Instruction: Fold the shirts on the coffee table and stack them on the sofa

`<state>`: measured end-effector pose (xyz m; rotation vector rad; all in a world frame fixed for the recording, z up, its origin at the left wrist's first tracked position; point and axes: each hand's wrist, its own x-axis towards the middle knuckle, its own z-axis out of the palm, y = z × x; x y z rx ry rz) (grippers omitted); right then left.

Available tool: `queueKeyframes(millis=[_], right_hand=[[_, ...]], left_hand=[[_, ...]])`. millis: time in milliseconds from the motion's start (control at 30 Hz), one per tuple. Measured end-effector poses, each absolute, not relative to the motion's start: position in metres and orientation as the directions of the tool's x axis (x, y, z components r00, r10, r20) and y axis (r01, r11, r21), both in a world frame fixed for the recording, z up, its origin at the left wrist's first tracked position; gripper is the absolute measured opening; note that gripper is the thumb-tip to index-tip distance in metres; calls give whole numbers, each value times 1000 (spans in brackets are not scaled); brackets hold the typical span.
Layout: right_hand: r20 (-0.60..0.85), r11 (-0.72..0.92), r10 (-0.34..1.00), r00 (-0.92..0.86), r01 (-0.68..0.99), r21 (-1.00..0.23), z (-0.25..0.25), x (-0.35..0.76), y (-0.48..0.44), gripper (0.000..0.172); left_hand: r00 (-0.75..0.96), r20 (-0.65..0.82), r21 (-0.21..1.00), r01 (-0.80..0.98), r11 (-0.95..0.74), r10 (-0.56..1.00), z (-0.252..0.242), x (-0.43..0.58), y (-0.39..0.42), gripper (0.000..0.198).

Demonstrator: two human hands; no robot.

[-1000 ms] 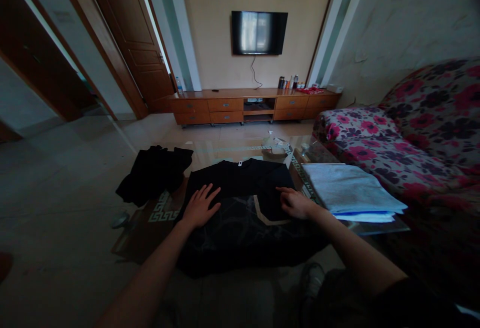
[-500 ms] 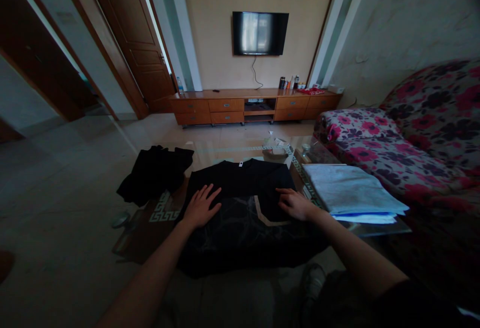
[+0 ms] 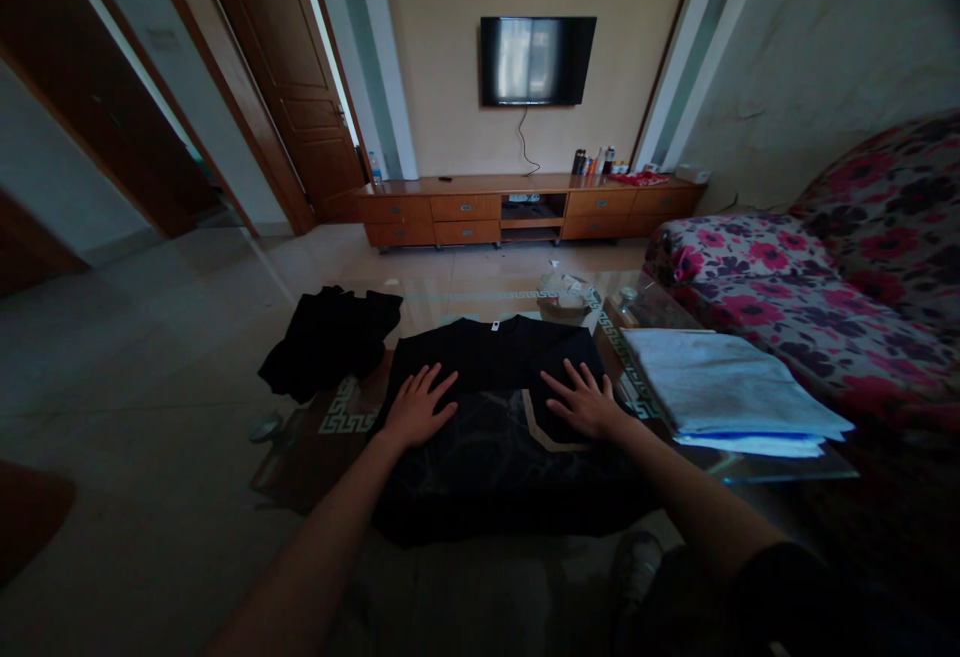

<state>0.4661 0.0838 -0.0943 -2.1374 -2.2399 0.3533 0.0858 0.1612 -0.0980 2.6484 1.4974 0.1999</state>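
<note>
Hands: both now lie flat, palms down and fingers spread, on the black shirt [image 3: 495,407] that is spread across the glass coffee table [image 3: 341,417]. Neither hand grips anything. The left hand [image 3: 417,407] presses the left half of the shirt at the same place as in the pictures from half a second and a second ago. The right hand [image 3: 583,404] has changed: earlier its fingers were drawn together on the cloth near the pale printed line, as if pinching or tucking an edge; now they are fanned out and rest flat just right of that line.

Judgement: the pinch has given way to a flat press, so the step in hand reads as smoothing a fold just laid (the sleeves appear already turned in, though the dim light leaves this uncertain).

Position of the shirt: centred on the table, collar and its white label pointing away from the person, lower hem hanging over the near table edge.

Surroundings: a heap of dark clothing [image 3: 330,337] lies just beside the shirt on the left corner; a stack of folded light cloth [image 3: 724,392] sits at the right, near the floral sofa [image 3: 825,277]. View has also shifted slightly rightward.
</note>
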Motion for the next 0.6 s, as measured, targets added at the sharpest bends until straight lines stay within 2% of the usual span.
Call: queueKeyframes(millis=[100,200,267,367,600], right_hand=[[-55,69,995,-81,978,-197,-88,464,92,60],[38,24,999,-16,977,-212,-90,465,105,59],[32,-54,998,63,971,-231,-97,467,114,62],[10,-119,992,125,963,-241,-109,469,125,65],[-1,-236,970,243,940,-245,-115,481,151,66]], left_hand=[[493,64,169,852,-496,868,-96,84,169,56],[380,130,153,905,-397,916,-97,79,180,54],[284,161,115,946,-304,945,-100,74,186,58],[223,132,84,968,-235,966,-103,69,194,64],[129,76,108,985,-136,989,-106,66,213,72]])
